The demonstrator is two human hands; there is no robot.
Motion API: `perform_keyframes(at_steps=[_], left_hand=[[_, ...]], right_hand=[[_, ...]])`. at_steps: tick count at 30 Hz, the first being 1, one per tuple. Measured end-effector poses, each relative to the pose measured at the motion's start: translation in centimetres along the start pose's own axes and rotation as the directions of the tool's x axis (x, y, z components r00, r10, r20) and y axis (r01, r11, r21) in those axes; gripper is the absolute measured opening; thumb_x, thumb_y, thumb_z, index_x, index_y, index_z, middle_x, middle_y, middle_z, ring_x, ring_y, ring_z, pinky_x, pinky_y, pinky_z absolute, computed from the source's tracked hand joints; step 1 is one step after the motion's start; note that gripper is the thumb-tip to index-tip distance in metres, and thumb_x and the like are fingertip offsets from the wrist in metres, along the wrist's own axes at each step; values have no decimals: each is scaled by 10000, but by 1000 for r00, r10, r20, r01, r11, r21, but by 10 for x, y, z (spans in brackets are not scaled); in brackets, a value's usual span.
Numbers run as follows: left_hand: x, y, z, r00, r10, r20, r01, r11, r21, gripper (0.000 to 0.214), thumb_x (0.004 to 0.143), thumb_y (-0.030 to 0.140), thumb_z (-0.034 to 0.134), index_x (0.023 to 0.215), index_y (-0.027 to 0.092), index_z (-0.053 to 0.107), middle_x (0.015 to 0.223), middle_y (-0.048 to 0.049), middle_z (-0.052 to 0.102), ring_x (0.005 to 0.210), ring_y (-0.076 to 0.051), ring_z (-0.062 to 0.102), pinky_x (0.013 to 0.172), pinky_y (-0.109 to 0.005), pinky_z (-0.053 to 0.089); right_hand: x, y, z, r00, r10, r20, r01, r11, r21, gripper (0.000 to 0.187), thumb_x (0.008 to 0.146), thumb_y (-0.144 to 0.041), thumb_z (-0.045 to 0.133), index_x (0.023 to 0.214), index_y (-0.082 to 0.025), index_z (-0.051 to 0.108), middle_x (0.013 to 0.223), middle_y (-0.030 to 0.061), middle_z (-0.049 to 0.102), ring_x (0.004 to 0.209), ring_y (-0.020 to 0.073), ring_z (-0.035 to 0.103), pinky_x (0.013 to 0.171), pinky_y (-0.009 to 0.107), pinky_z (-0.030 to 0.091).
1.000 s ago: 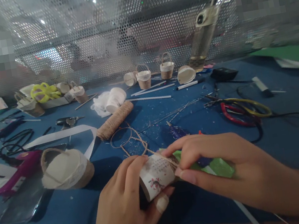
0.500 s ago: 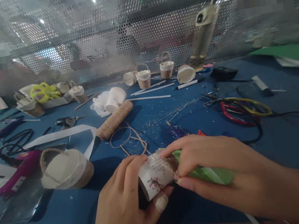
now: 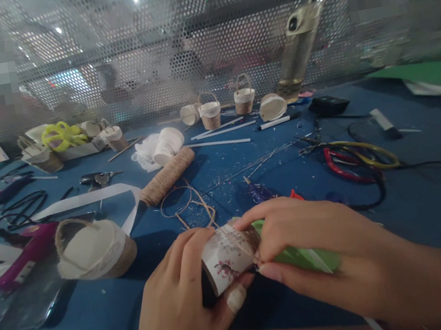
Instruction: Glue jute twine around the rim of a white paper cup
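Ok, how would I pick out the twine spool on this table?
On the blue table, look just beyond the left hand toward the mesh screen. The twine spool lies on its side there: a long brown cylinder beside a tipped white cup, the only thing wound entirely in cord.

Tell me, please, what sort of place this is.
Probably a handicraft workbench in a shared workshop. A twine spool and scissors lie on the blue table, small twine-wrapped baskets stand at the back before a perforated screen, and the left hand holds a paper cup, the right hand a green object.
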State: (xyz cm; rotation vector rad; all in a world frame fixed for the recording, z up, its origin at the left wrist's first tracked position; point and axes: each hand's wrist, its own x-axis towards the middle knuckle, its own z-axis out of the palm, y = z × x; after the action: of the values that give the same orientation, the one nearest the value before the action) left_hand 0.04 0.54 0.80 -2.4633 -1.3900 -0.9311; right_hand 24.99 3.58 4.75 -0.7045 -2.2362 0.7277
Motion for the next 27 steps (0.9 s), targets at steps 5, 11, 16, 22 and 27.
perform_keyframes(at_steps=[5, 11, 16, 22, 27], left_hand=[[0, 1, 1, 1000, -7, -4, 7, 1000, 1, 436, 1095, 599, 537, 1335, 234, 531, 1165, -90, 778, 990, -237, 827, 791, -339, 681], [0, 1, 1, 1000, -7, -5, 8, 1000, 12, 444, 1097, 599, 533, 1334, 224, 538, 1156, -98, 781, 990, -248, 829, 770, -349, 681], [0, 1, 0, 1000, 0, -16, 1, 1000, 12, 448, 1099, 609, 529, 1331, 226, 534, 1148, -97, 785, 978, -245, 830, 764, -348, 685], [2, 2, 0, 1000, -3, -9, 3, 1000, 8, 436, 1100, 614, 519, 1318, 237, 527, 1140, -96, 783, 958, -238, 830, 754, -341, 684], [1, 2, 0, 1000, -4, -10, 4, 1000, 7, 442, 1100, 622, 519, 1331, 245, 517, 1156, -91, 785, 978, -237, 830, 775, -339, 684]], right_hand=[[1, 1, 1, 1000, 3, 6, -3, 1000, 14, 143, 1065, -225, 677, 928, -234, 713, 1137, 36, 822, 1256, 208, 730, 1159, 372, 560], [0, 2, 2, 1000, -14, 0, 14, 1000, 28, 136, 1062, -209, 682, 928, -229, 697, 1150, 36, 816, 1258, 203, 725, 1145, 374, 568], [0, 2, 1, 1000, -25, 11, 25, 1000, 13, 137, 1065, -200, 681, 931, -228, 691, 1102, 26, 824, 1268, 201, 724, 1149, 376, 570], [2, 1, 0, 1000, -30, 4, 30, 1000, 6, 132, 1059, -197, 683, 932, -230, 697, 1108, 31, 827, 1235, 203, 741, 1132, 375, 590], [2, 2, -1, 1000, -30, 7, 30, 1000, -3, 123, 1062, -218, 689, 942, -237, 707, 1116, 25, 822, 1216, 203, 747, 1132, 378, 596]])
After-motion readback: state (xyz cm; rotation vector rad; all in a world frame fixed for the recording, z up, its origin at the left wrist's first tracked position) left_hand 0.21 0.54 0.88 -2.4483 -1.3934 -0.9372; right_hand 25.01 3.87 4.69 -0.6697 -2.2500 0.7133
